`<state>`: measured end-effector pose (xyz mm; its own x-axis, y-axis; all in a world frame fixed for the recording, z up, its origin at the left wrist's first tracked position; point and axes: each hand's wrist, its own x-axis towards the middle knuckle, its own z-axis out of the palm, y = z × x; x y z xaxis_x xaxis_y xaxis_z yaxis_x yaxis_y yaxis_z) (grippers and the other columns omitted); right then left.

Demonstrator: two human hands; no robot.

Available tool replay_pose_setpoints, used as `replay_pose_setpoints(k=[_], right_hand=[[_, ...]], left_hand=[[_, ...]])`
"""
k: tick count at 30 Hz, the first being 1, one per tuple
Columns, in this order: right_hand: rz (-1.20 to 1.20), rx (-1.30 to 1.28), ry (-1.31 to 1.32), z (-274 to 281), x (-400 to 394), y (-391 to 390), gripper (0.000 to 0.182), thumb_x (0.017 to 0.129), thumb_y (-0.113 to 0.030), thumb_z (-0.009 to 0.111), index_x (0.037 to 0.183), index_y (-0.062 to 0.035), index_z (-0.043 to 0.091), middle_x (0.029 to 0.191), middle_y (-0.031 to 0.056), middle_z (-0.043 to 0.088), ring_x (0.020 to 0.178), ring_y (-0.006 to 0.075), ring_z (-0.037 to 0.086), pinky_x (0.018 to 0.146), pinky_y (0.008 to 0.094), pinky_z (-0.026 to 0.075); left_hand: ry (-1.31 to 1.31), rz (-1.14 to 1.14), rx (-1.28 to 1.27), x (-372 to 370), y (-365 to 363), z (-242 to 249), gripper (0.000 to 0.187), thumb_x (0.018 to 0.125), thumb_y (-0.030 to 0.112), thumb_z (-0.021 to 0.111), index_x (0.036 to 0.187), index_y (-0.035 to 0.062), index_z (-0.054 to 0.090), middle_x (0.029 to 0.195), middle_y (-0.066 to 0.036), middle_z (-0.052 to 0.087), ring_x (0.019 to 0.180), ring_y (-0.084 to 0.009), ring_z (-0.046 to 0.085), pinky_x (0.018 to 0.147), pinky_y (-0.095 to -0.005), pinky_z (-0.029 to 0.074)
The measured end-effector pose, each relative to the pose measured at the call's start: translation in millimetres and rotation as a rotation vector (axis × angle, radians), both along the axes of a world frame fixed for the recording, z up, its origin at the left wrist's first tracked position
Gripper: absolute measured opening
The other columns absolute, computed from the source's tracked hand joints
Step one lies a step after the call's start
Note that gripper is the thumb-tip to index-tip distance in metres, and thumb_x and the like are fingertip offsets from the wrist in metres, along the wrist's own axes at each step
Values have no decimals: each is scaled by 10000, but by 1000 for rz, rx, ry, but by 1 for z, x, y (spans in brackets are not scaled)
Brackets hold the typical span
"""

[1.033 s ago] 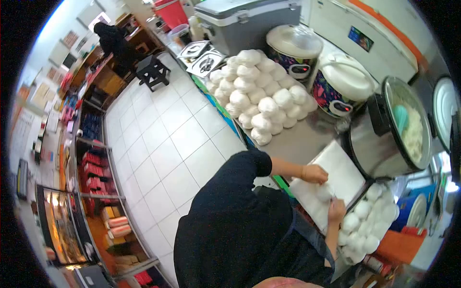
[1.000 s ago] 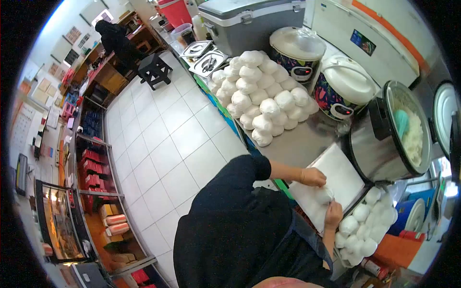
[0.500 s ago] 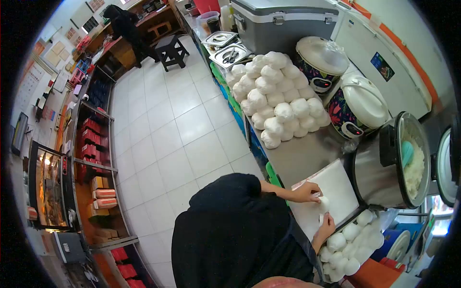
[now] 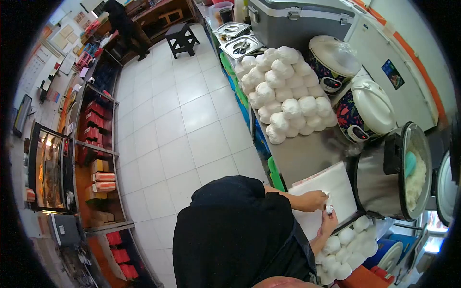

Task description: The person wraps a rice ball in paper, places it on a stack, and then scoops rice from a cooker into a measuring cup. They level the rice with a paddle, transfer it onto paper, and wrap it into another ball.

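Note:
My left hand reaches across a stack of white paper sheets, its fingers closed at the top of a small white paper-wrapped bundle. From below, my right hand grips the same bundle, fingers curled round it. Much of the bundle is hidden by the fingers. Close under my right wrist lie several round white wrapped bundles. A larger pile of similar bundles is heaped farther up the steel counter.
A big pot of white rice with a turquoise scoop stands beside the paper. Two patterned rice cookers and a grey cooler box line the counter. Across the tiled floor, a person in black stands near a stool.
My hands have come together over the paper, and the white bundle is now gathered between them. The view has shifted slightly. The far person has moved a little.

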<state>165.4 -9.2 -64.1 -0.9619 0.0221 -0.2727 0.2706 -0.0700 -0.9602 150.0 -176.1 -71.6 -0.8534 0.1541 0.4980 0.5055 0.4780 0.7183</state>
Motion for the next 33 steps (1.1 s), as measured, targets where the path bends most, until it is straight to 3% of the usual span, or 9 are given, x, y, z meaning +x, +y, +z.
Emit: replay_pose_setpoints(k=[2, 6, 8, 18, 22, 24, 26, 28, 33], right_hand=[[-27, 73, -56, 3, -2, 1, 253, 801, -36, 584, 1046, 26, 568, 913, 70, 614, 777, 123, 585, 655, 214, 471], [39, 392, -131, 2, -21, 0, 176, 811, -68, 600, 968, 14, 602, 904, 61, 620, 760, 125, 584, 618, 220, 470], [93, 721, 68, -19, -37, 5, 144, 768, -13, 596, 898, 47, 604, 881, 93, 607, 749, 149, 581, 603, 246, 489], [57, 1377, 754, 24, 7, -68, 359, 751, -130, 629, 1066, 13, 535, 1111, 173, 534, 999, 341, 522, 904, 425, 399], [-52, 1214, 324, 55, -25, -61, 432, 772, -185, 635, 1112, 29, 477, 1017, 191, 572, 938, 349, 554, 853, 400, 441], [-79, 1061, 106, 59, -49, -67, 413, 786, -195, 635, 1097, 29, 481, 997, 176, 582, 909, 323, 575, 831, 379, 459], [-87, 47, -74, 47, -67, -77, 394, 799, -210, 649, 1088, 0, 483, 1023, 128, 575, 872, 229, 591, 777, 332, 479], [38, -258, -90, 61, -68, -138, 373, 823, -241, 630, 1072, 3, 497, 1018, 101, 577, 889, 166, 577, 741, 306, 488], [410, -21, 22, 85, -85, -269, 443, 825, -386, 601, 1045, -4, 575, 977, 120, 579, 856, 175, 538, 748, 294, 434]], left_hand=[[-1, -200, -248, 3, 2, -10, 310, 689, 99, 566, 970, -19, 508, 854, -155, 528, 834, -304, 522, 711, -366, 461], [-491, -181, -463, -28, 1, 29, 151, 585, 151, 638, 655, 21, 605, 737, -160, 573, 654, -317, 551, 597, -386, 479], [-202, -17, -247, -39, 0, 10, 184, 524, 189, 670, 485, 48, 559, 682, -160, 579, 581, -337, 543, 540, -426, 463], [-841, -196, 80, -58, -12, -6, 389, 638, 190, 665, 925, -59, 580, 832, -205, 624, 764, -278, 617, 665, -368, 492], [-1015, -477, 642, -60, -24, 33, 361, 720, 140, 595, 1042, -20, 559, 1016, -136, 594, 860, -146, 567, 738, -315, 471], [-792, -126, 620, -51, -37, 32, 470, 752, 181, 627, 1153, 10, 448, 1088, -109, 521, 860, -171, 546, 749, -301, 464], [-638, 228, 652, -38, -59, 28, 550, 768, 258, 652, 1188, 21, 387, 1029, -105, 521, 826, -181, 543, 704, -306, 469], [-753, 325, 905, -25, -95, 46, 566, 786, 303, 648, 1190, 14, 377, 969, -112, 534, 787, -176, 540, 639, -294, 474], [-631, 639, 898, -14, -217, 73, 320, 870, 318, 528, 1066, 67, 500, 903, -55, 552, 742, -142, 548, 554, -257, 463]])
